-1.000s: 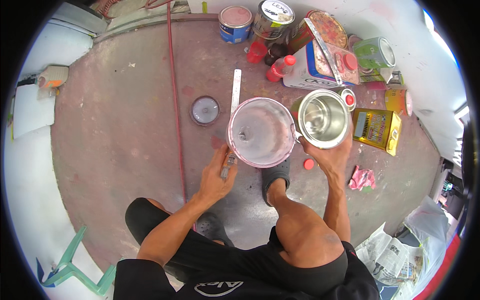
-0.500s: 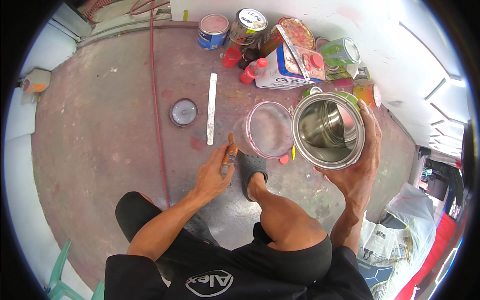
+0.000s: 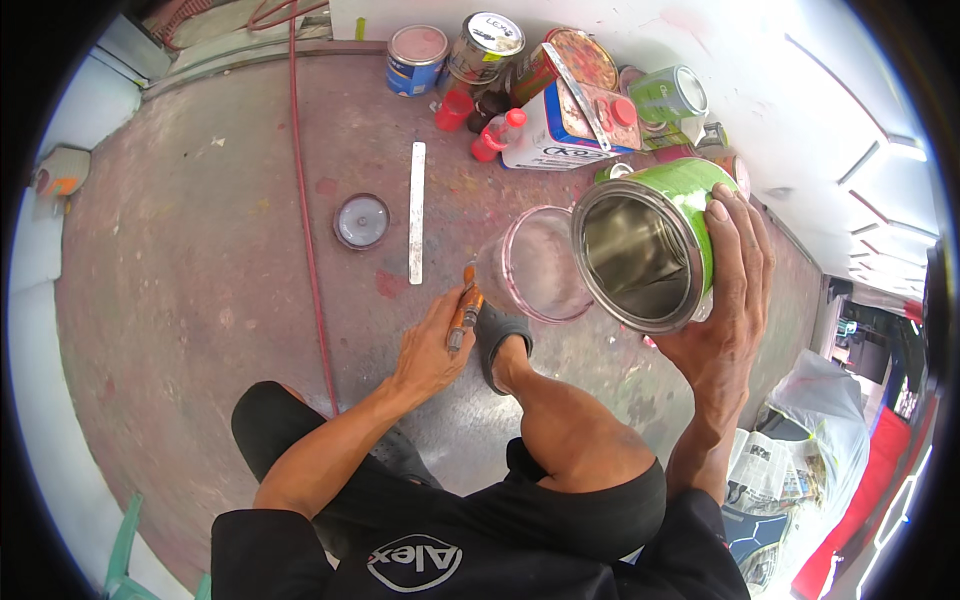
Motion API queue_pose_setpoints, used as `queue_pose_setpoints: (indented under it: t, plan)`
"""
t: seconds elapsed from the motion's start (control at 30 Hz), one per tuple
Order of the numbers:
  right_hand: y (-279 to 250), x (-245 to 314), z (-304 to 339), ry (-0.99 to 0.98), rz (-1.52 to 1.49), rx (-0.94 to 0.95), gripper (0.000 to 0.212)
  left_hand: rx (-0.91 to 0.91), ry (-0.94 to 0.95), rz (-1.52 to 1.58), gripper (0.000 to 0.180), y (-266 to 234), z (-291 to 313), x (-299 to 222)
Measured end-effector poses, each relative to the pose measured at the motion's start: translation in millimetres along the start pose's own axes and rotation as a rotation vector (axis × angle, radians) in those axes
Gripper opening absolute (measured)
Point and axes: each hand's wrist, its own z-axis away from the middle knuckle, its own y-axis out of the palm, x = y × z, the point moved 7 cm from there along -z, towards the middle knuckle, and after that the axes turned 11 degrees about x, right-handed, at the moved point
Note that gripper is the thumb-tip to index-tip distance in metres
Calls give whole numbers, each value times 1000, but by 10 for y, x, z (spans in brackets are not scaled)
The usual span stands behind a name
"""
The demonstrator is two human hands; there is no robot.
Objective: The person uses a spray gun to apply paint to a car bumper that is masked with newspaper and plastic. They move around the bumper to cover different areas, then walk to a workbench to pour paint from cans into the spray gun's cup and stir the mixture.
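In the head view, the left grip (image 3: 428,345) is closed on the handle (image 3: 463,318) of a clear pitcher (image 3: 492,268) above the floor (image 3: 220,300). The right grip (image 3: 728,310) clasps a green metal can (image 3: 660,235), tilted, its open mouth partly hiding the pitcher's right edge.

Green can (image 3: 692,195): base turned away, unseen.
Clear container (image 3: 540,268): right rim covered by green can.
Right hand (image 3: 735,285): palm side hidden.
Floor (image 3: 170,330), near left edge: green stool (image 3: 123,552) cut off.
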Motion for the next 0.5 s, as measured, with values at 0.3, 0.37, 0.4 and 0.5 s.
queue_pose_setpoints:
  t: [0.3,0.37,0.4,0.5]
  plan:
    - [-48,9,25,-24,29,-68,90,-28,46,-19,59,34,19,24]
    - [-52,13,31,-32,33,-68,88,-38,84,-52,67,46,12,74]
    - [-56,17,34,-38,37,-64,87,-40,87,-47,66,54,11,99]
    - [-76,27,45,-61,50,-45,85,-40,93,-30,66,71,7,121]
